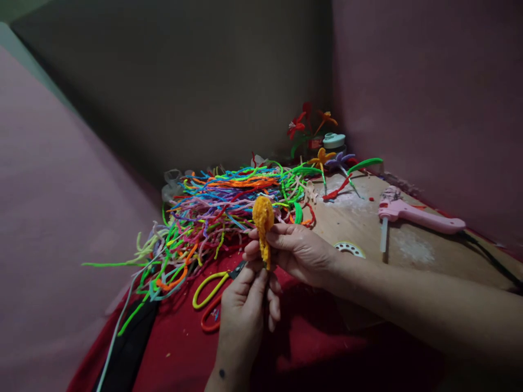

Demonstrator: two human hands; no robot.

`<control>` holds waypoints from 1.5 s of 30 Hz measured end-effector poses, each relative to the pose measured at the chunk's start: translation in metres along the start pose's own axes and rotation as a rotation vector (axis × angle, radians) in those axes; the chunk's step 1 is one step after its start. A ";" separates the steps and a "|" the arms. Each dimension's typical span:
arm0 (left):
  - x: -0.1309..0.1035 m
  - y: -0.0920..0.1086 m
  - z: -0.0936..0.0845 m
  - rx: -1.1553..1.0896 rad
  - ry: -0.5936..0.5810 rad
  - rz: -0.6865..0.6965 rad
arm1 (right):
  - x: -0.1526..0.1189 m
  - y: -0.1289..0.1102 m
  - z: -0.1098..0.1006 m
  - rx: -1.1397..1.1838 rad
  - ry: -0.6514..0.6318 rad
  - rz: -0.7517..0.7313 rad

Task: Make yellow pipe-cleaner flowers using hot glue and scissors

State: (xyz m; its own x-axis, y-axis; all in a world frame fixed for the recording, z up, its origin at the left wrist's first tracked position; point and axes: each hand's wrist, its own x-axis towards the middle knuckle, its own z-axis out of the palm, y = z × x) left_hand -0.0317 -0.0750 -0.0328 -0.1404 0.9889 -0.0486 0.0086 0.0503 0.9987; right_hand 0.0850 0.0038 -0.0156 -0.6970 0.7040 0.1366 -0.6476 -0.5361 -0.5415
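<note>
A yellow-orange fuzzy pipe-cleaner flower [262, 215], shaped like a closed bud with a twisted lower part, stands upright between my hands. My left hand [245, 305] is closed on its lower end, thumb and fingers pinching from below. From the right, my right hand [300, 250] grips the side of its twisted part, with the fingertips partly behind it. The stem inside my left fingers is mostly hidden. Just left of my left hand lie scissors [210, 294] with one yellow and one red handle, their blades partly covered by the hand.
Behind my hands spreads a big pile of colourful pipe cleaners [229, 201]. On the board [327, 223] at right lie a pink glue gun [425, 215] with a cord and a white ring with holes [349, 249]. Finished pipe-cleaner flowers [322, 158] and a lidded jar [334, 141] are farther back. Red cloth [175, 348] covers the front.
</note>
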 end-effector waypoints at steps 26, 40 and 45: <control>0.013 0.046 0.014 0.633 0.444 0.732 | 0.003 0.000 0.009 -0.016 0.173 -0.124; 0.008 0.053 0.007 0.256 0.226 0.446 | -0.001 0.001 0.012 -0.035 0.191 -0.137; 0.014 0.057 0.003 -0.055 0.105 0.159 | 0.000 0.004 0.008 -0.113 0.186 -0.183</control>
State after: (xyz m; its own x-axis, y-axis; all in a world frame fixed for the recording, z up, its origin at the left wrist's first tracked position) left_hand -0.0305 -0.0576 0.0231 -0.2444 0.9635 0.1092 -0.0149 -0.1164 0.9931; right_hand 0.0799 -0.0019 -0.0110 -0.4966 0.8631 0.0917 -0.7117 -0.3444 -0.6123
